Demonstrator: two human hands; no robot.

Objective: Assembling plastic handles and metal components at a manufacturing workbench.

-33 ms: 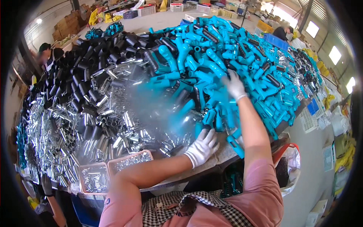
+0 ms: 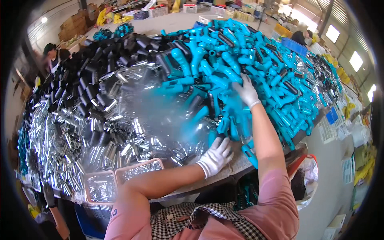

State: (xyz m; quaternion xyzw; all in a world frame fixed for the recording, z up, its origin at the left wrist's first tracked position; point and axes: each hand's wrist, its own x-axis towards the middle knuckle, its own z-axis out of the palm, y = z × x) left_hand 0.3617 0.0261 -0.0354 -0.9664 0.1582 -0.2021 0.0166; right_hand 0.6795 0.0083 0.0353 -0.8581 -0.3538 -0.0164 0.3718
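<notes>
A large heap of teal plastic handles (image 2: 228, 72), some with black grip parts, covers the middle and right of the table. My right hand (image 2: 247, 94), in a white glove, reaches onto the heap with its thumb apart from the fingers, and nothing shows in its grasp. Near the table's front edge rests my left hand (image 2: 215, 158), also gloved, its fingers spread. Its fingertips are close to the dark end of a teal handle (image 2: 223, 126); whether they touch cannot be told. A smear on the picture blurs the centre of the heap.
Black plastic sleeves (image 2: 90, 76) and shiny metal tubes (image 2: 52, 140) fill the left. Two pink trays (image 2: 162, 161) of small metal parts stand at the front edge. A blue crate (image 2: 294, 45) lies far right. Other people (image 2: 52, 54) stand around the table. A white bag (image 2: 310, 178) hangs at right.
The fingers of my right hand look sharper and a little more raised over the handles. The view has shifted slightly. My left hand stays in nearly the same place.
</notes>
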